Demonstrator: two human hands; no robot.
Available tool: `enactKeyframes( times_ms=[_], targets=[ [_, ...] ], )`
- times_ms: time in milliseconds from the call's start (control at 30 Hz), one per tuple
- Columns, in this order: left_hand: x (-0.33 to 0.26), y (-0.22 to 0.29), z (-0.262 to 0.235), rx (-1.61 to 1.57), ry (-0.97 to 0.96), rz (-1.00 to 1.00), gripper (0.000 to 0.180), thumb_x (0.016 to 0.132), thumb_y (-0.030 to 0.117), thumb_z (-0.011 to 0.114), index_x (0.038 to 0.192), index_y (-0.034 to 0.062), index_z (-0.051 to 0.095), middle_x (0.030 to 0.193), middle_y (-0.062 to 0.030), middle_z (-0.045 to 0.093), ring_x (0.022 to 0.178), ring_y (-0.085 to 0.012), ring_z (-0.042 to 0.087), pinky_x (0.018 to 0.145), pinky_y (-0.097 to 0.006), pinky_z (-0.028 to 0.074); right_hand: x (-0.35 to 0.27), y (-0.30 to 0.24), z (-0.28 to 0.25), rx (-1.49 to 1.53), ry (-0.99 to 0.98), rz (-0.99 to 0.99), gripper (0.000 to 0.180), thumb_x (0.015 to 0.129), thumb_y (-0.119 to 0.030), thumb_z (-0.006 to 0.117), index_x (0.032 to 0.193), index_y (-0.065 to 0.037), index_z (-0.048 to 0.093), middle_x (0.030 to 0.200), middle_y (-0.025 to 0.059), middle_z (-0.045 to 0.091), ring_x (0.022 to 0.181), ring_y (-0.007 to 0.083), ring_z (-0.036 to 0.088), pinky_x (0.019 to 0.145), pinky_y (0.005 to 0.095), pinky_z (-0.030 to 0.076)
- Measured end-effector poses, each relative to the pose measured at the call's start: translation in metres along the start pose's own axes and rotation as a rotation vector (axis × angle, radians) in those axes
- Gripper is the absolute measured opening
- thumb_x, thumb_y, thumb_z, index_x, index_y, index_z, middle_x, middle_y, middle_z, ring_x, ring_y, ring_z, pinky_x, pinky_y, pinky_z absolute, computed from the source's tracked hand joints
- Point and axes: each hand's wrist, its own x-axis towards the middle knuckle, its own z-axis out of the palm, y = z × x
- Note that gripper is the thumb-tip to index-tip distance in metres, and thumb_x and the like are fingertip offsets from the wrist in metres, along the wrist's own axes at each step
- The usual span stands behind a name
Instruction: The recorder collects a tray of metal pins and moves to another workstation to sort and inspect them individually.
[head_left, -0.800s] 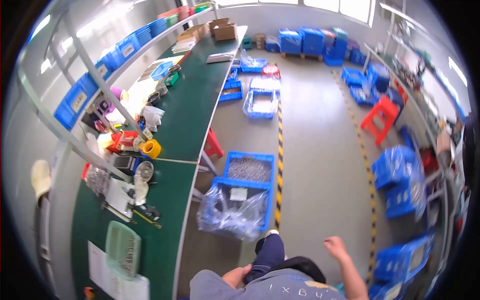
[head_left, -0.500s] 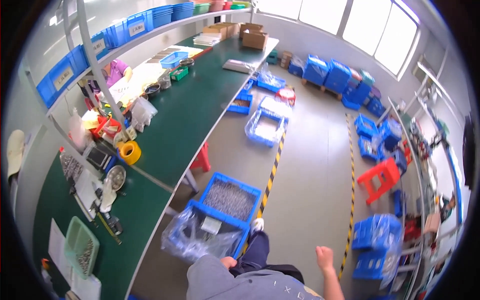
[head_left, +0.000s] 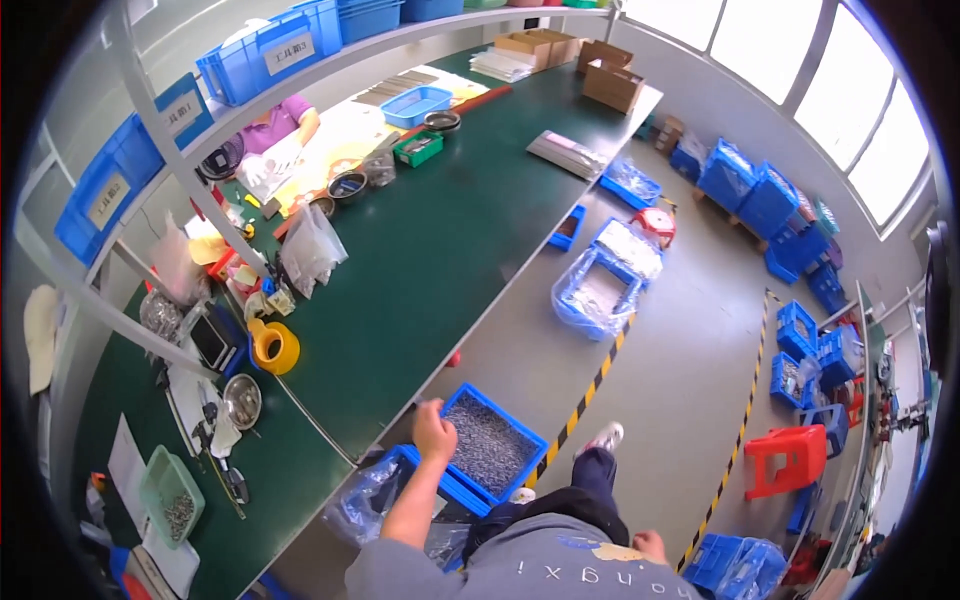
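Observation:
My left hand, loosely curled with nothing visible in it, is raised in front of me beside the green bench. In the picture it overlaps the left rim of a blue bin full of small grey metal parts; whether it touches the rim I cannot tell. Below it, partly hidden by my forearm, is a second blue bin with a clear plastic bag. My right hand hangs low by my right side, its fingers folded in and partly hidden by my shirt.
The green bench runs along my left, holding a yellow tape roll, a metal bowl and a pale green tray. A person sits behind it. Blue bins and a red stool flank the striped floor lines.
My left hand has risen and come forward from low by my side. The right has dropped back toward my body. My view has turned left, and one foot has stepped ahead.

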Motion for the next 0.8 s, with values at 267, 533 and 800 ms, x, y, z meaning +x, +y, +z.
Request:
enactKeyframes(
  times_ms=[267,533,800],
  targets=[
    [0.117,-0.019,-0.017,0.705,0.411,-0.645,0.048,0.069,0.027,0.056,0.107,0.0008,0.042,0.115,-0.0181,0.038,0.107,-0.0331,0.038,0.085,-0.045,0.033,0.213,-0.335,0.0,-0.468,-0.09,-0.721,0.021,0.072,-0.019,0.053,0.087,-0.007,0.061,0.082,0.0128,0.059,0.079,0.0298,0.055,0.068,0.0376,0.045],
    [0.098,-0.02,-0.019,0.735,0.314,-0.715,0.052,0.069,0.023,0.052,0.114,0.002,0.039,0.123,-0.0181,0.035,0.113,-0.0337,0.033,0.091,-0.045,0.026,0.385,-0.794,0.193,-0.07,-0.305,-1.102,0.027,0.079,-0.028,0.047,0.078,-0.001,0.053,0.068,0.0156,0.057,0.066,0.0293,0.056,0.06,0.0384,0.044],
    [0.099,-0.015,-0.019,0.809,0.211,-0.792,0.054,0.076,0.037,0.039,0.117,0.0026,0.038,0.124,-0.018,0.034,0.113,-0.034,0.033,0.092,-0.045,0.025,0.394,-0.952,0.289,0.409,-0.319,-0.469,0.038,0.081,-0.038,0.049,0.086,-0.001,0.052,0.072,0.0086,0.057,0.055,0.018,0.057,0.043,0.0312,0.046]
  ],
)
